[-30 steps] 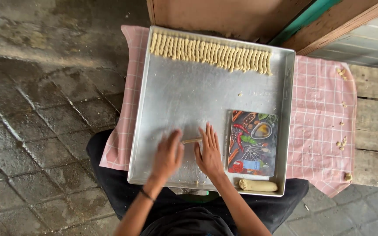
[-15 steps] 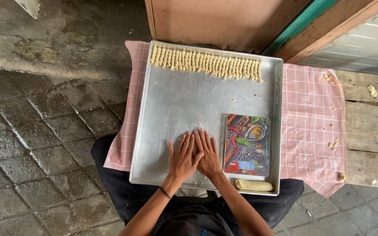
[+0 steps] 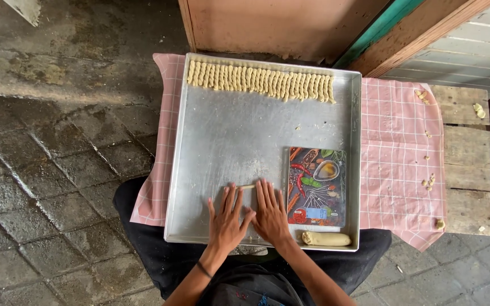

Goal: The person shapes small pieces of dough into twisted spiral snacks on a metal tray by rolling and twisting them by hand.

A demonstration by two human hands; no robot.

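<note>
On the tray point(image 3: 228, 136), left hand point(image 3: 226, 218) and right hand point(image 3: 270, 212) flat over dough strip point(image 3: 246, 186)

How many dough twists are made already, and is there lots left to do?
Done: one full row of twisted dough sticks along the tray's far edge. In hand: the left hand and right hand press flat on a thin dough strand. Left: a dough log by the patterned scale, and most of the tray is bare.
</note>
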